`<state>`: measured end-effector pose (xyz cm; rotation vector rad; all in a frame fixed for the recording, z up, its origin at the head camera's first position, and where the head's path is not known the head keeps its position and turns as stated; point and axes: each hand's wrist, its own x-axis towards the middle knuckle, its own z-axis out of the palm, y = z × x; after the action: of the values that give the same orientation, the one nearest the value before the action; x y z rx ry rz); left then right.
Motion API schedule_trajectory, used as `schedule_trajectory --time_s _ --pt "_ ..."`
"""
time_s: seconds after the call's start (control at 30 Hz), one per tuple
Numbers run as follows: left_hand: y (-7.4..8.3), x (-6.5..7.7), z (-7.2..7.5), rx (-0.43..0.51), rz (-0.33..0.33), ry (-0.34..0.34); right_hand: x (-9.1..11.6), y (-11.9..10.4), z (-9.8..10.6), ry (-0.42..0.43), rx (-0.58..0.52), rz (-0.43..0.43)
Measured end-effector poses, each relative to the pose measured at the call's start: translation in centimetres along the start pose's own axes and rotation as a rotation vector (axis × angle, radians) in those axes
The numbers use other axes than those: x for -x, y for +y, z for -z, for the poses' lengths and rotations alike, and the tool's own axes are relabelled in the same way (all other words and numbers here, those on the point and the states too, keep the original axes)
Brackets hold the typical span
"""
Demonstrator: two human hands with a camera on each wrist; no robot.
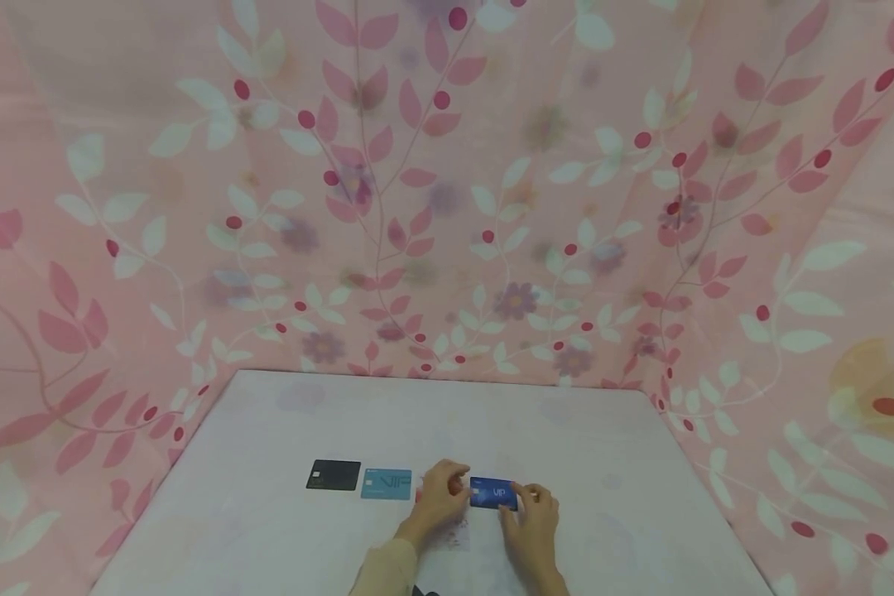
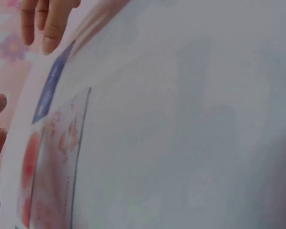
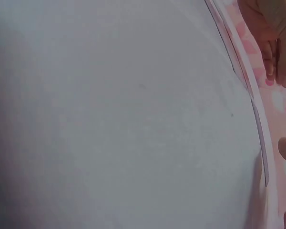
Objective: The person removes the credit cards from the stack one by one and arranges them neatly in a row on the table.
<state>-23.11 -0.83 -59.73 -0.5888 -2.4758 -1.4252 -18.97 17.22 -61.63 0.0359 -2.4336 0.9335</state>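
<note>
My left hand (image 1: 441, 494) is over a red-and-white card, covering most of it in the head view. Its fingers are loosely bent, with nothing visible between them. That card (image 2: 28, 176) shows better in the left wrist view, beside a pale pink printed card (image 2: 57, 176). Right of the left hand lies a dark blue VIP card (image 1: 493, 492). My right hand (image 1: 532, 523) is at this card's right end, fingers loosely bent and thumb near the lower corner. Whether it touches the card is hard to tell. In the right wrist view, its thumb appears apart from the card (image 3: 261, 143).
Left of the hands, a light blue VIP card (image 1: 386, 484) and a black card (image 1: 334, 475) continue the row. All lie on a white-covered table (image 1: 283, 422). Pink floral cloth (image 1: 447, 248) hangs behind the table and along both sides.
</note>
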Motion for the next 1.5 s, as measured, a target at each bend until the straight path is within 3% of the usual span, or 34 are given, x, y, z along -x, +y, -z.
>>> schedule_trajectory --time_s 0.13,0.2,0.3,0.4,0.53,0.77,1.13,1.37,1.5 --pt "0.1 0.8 0.8 -0.054 -0.155 0.144 0.8 -1.1 -0.1 0.013 -0.032 0.05" --pt "0.3 1.5 1.2 -0.064 -0.159 0.153 1.1 -1.7 0.0 -0.02 -0.054 0.062" --pt "0.5 2.6 1.8 -0.075 -0.093 0.111 1.6 -2.4 -0.2 -0.09 -0.098 0.109" --pt "0.6 3.7 2.2 -0.122 -0.016 0.063 2.0 -2.8 -0.6 -0.139 -0.139 0.219" --pt "0.9 5.0 2.5 -0.209 0.05 0.044 2.7 -3.4 -1.3 -0.197 -0.122 0.318" --pt "1.4 6.8 2.9 -0.236 0.107 0.04 3.2 -4.9 -1.5 -0.369 0.014 0.259" --pt "0.7 8.4 3.6 -0.212 0.171 -0.009 3.3 -5.8 -1.8 -0.459 0.061 0.229" --pt "-0.5 8.6 3.4 -0.286 0.091 -0.061 3.1 -5.5 -2.1 -0.484 0.072 0.231" --pt "-1.0 8.8 3.2 -0.332 0.034 -0.055 3.1 -5.4 -2.0 -0.493 0.104 0.201"
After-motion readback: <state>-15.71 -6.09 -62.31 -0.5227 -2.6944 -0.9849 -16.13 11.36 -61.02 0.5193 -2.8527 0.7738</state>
